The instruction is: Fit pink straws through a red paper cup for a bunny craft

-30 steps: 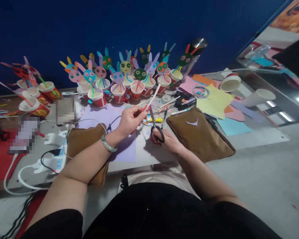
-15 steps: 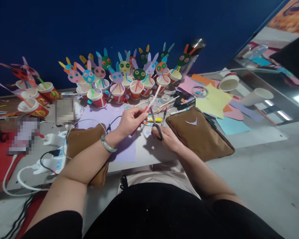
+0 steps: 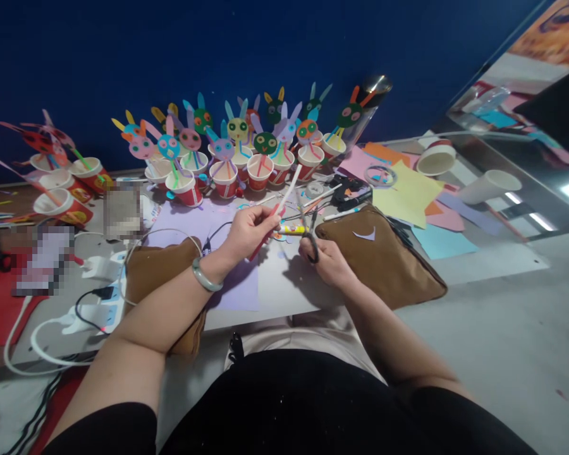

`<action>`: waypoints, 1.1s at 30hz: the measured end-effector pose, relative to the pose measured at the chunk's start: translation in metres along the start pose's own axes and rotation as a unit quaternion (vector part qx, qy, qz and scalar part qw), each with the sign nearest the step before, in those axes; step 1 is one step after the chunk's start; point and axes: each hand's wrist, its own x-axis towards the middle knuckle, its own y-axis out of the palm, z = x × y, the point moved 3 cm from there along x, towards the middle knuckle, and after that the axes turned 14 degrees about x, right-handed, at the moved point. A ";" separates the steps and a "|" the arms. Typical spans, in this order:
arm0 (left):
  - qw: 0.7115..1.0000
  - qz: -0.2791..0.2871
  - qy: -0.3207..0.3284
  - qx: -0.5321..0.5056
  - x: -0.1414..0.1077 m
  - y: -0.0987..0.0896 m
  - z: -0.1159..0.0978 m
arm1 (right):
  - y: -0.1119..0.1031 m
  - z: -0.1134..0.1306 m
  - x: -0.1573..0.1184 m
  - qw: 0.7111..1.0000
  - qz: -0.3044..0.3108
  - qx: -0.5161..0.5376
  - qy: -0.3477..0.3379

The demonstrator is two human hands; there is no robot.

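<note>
Pinched between the fingers of my left hand [image 3: 256, 229] is a folded red paper piece [image 3: 275, 210], with a white strip [image 3: 293, 184] sticking up from it. My right hand [image 3: 329, 260] is closed around the dark handles of a pair of scissors [image 3: 312, 239]. The scissor blades point up and away, a short way right of the white strip and apart from it. A yellow marker [image 3: 291, 230] lies on the table between my hands. Under my left hand there is a sheet of lilac paper [image 3: 237, 284].
Paper cups [image 3: 225, 179] with rabbit-faced straws stand along the blue wall. Brown cushions [image 3: 384, 259] lie at both sides of my hands. Coloured paper [image 3: 410, 193] is at right; a power strip [image 3: 114, 303] with cables and a phone [image 3: 45, 256] are at left.
My right hand has moved a little to the right with the scissors, away from the white strip. My left hand has hardly moved.
</note>
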 end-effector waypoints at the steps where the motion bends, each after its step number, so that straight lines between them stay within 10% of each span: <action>1: 1.000 -0.013 -0.013 -0.015 0.002 -0.001 0.001 | -0.007 0.001 0.002 0.999 -0.030 0.021 -0.006; 5: 0.991 -0.060 -0.092 -0.076 0.007 -0.005 0.006 | -0.038 0.022 0.023 0.971 -0.142 0.183 -0.063; 8: 0.979 -0.062 -0.154 -0.120 0.008 -0.004 0.009 | -0.030 0.045 0.042 0.966 -0.107 0.217 -0.090; 11: 0.975 -0.039 -0.190 -0.108 0.008 -0.004 0.011 | 0.017 0.060 0.046 0.982 0.046 0.163 -0.081; 14: 0.978 -0.040 -0.201 -0.037 0.010 -0.008 0.014 | 0.075 0.059 0.030 0.938 0.342 -0.016 -0.048; 16: 0.981 -0.045 -0.188 -0.004 0.012 -0.012 0.016 | 0.091 0.057 0.026 0.920 0.378 -0.072 -0.066; 22: 0.985 -0.051 -0.137 -0.087 0.015 -0.013 0.021 | 0.072 0.069 0.062 0.942 0.261 -0.169 -0.126; 29: 0.971 -0.060 -0.206 -0.106 0.012 -0.006 0.022 | 0.069 0.100 0.097 0.877 0.055 -0.433 -0.198; 33: 0.977 -0.027 -0.190 -0.098 0.011 -0.004 0.016 | 0.063 0.097 0.089 0.932 0.173 -0.205 -0.242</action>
